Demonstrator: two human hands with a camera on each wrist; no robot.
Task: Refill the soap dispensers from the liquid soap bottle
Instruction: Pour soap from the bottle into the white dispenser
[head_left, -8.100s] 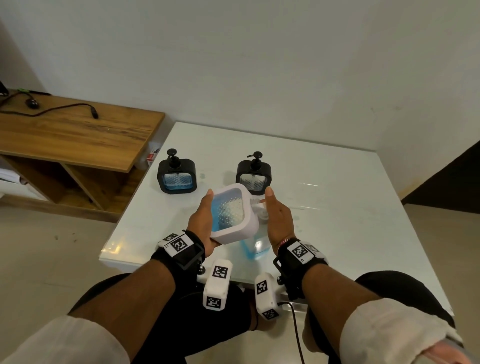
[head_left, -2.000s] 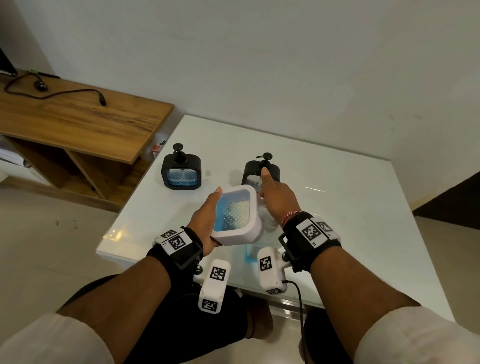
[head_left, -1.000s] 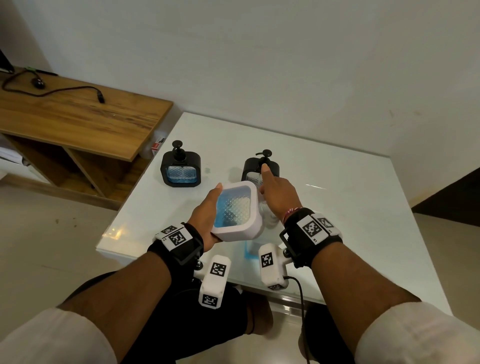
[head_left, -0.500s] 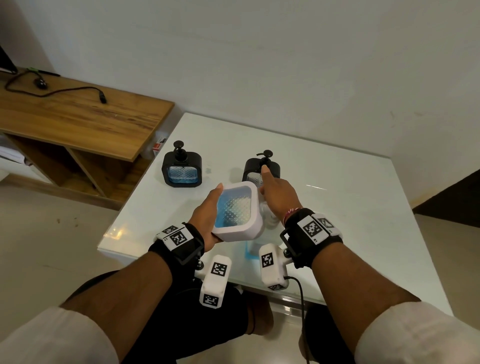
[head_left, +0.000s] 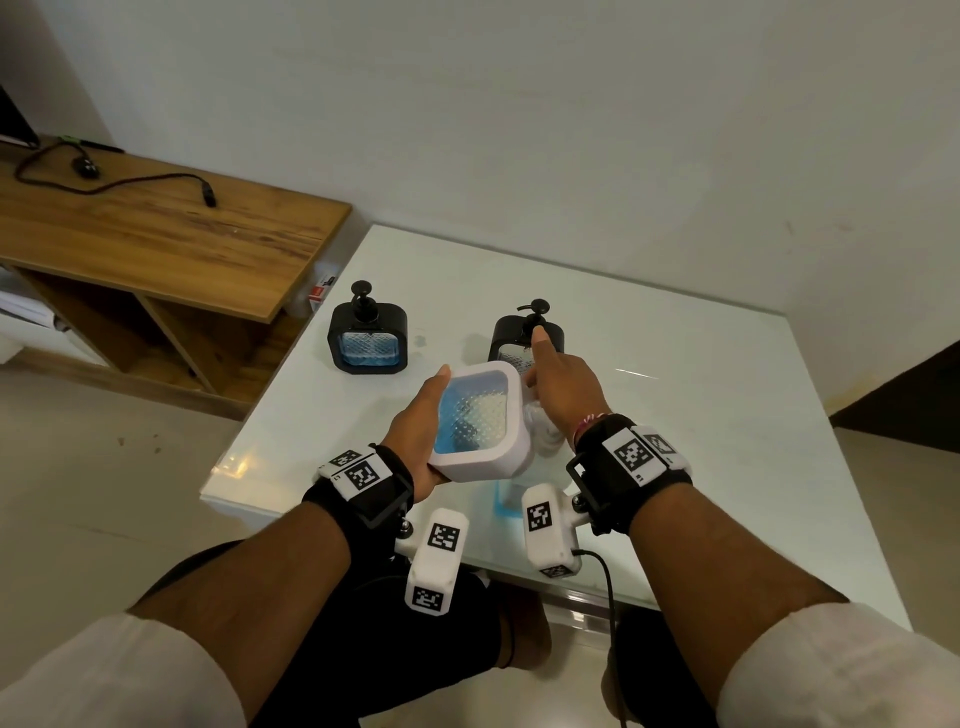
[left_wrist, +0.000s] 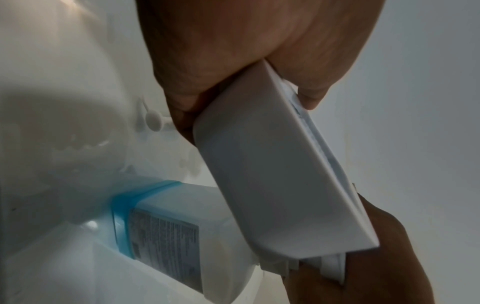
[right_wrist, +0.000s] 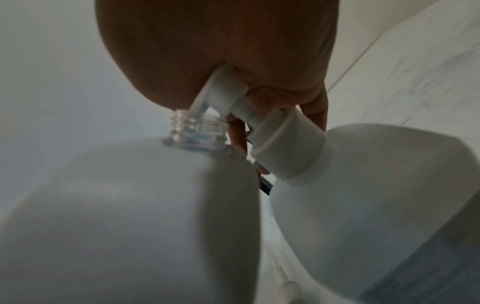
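My left hand grips a white square soap dispenser and holds it tilted above the table, blue liquid showing through its textured window. Its clear threaded neck is open. Just right of it stands the white liquid soap bottle with a blue band. My right hand sits over the bottle's pump head, fingers curled under it and index finger pointing forward. The pump spout reaches into the open neck. Two black dispensers stand behind; the right one is partly hidden by my hand.
The white glass table stands against a pale wall. A wooden shelf unit with a black cable lies to the left, below table height. My knees are under the table's near edge.
Compared with eight seconds ago, my right hand has moved forward and over the pump head. During the last second neither hand nor the white dispenser has visibly moved.
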